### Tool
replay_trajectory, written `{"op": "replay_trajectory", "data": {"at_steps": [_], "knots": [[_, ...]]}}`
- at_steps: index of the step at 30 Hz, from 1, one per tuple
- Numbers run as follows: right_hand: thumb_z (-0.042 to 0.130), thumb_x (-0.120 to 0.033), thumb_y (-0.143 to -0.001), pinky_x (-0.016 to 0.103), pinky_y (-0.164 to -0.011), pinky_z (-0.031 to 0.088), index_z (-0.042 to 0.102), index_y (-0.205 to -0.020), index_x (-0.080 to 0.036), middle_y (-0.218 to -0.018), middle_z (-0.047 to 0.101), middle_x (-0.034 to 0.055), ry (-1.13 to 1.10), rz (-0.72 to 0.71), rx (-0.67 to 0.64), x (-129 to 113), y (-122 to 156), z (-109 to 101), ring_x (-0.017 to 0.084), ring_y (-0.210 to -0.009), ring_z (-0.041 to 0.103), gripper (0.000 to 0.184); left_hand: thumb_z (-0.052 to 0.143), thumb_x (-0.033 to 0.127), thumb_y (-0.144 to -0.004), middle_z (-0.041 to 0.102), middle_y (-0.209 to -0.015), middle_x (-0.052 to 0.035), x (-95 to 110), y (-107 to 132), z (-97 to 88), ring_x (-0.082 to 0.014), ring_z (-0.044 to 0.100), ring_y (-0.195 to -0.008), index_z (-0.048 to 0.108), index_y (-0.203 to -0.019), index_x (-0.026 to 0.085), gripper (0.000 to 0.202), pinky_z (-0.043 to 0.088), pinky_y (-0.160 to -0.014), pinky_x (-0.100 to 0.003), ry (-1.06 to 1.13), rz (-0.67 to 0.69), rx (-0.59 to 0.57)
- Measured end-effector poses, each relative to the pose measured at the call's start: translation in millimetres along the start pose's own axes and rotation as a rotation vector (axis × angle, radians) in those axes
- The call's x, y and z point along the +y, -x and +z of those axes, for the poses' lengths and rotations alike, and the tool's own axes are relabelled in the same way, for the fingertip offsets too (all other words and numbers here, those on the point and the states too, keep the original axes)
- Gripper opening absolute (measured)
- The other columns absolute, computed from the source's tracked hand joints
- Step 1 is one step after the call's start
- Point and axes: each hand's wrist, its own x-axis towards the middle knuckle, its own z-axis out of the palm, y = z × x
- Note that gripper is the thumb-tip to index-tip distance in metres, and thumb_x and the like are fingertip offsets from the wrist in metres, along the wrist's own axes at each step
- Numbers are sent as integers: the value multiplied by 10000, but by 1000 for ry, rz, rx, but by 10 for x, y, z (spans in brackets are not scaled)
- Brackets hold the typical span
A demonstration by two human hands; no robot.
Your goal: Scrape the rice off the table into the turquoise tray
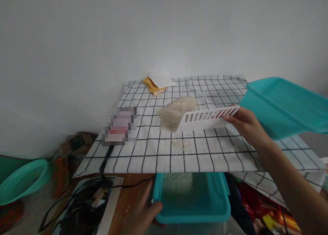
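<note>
From where I stand, the heap of pale grain (176,112), rice by the look of it, lies to the left of the right hand (241,120), which is the nearer of the two. That hand pinches one end of a white slotted scraper (202,125); its long axis runs leftward from the fingers, and its far end comes right up to the heap's near edge. Closer to the person, some loose grains (180,144) lie on the grid-patterned cloth (217,153). Lower down, the left hand (146,207) grips the left rim of a teal bin (192,218) at the table edge, thumb on top, more grain inside. The scraper is thin, flat and stiff-looking, the heap low and granular, the bin rectangular smooth plastic. Just right of the right hand, a second teal tub (266,115) sits tilted.
</note>
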Motion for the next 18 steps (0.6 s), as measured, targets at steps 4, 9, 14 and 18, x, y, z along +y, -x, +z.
{"op": "replay_trajectory", "data": {"at_steps": [4,9,14,18], "knots": [[679,-334,-827,388,-847,525,710,-967,-279,-959,739,5,26,-42,111,15,-18,18,234,-917,676,154,595,322,-751,658,-1241,-127,-21,-17,16,-257,672,-911,263,-1502,192,832,541,-618,-275,-10,2,-6],[664,-346,-832,376,-788,541,721,-892,-268,-912,743,14,162,-49,66,-53,-28,48,238,-867,682,113,533,315,-789,645,-1234,-162,-35,-61,2,-232,672,-860,183,-1506,86,830,543,-619,-267,-41,-33,-22],[677,-373,-818,414,-836,542,716,-920,-265,-960,746,19,92,-30,106,-35,-7,27,255,-917,679,154,519,273,-770,664,-1197,-157,-17,-53,4,-228,674,-826,181,-1506,101,829,549,-615,-274,-54,-24,-57],[696,-409,-796,448,-832,545,716,-937,-261,-975,747,30,62,7,80,-8,-10,11,266,-906,688,206,526,293,-772,667,-1208,-131,-42,-47,23,-233,682,-847,198,-1512,160,821,545,-597,-271,-30,-10,-34]]}}
